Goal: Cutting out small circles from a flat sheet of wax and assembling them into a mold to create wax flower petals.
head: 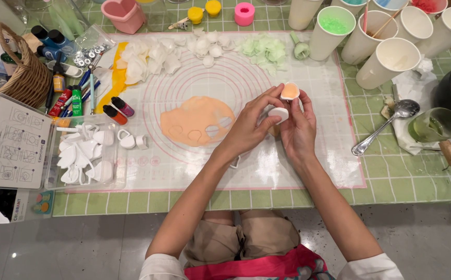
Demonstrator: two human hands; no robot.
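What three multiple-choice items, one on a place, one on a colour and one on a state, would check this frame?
1. Where does the rolled orange sheet lie?
A. on the translucent mat
B. in the wicker basket
C. in a paper cup

2. What colour is the small petal piece held at the fingertips?
A. green
B. orange
C. blue

3. What state is the orange sheet in?
A. whole and uncut
B. rolled into a ball
C. cut, with shapes taken out

Answers:
1 A, the sheet lies flat on the mat's ring markings.
2 B, the piece above the left hand and right hand is pale orange.
3 C, holes show in its lower half.
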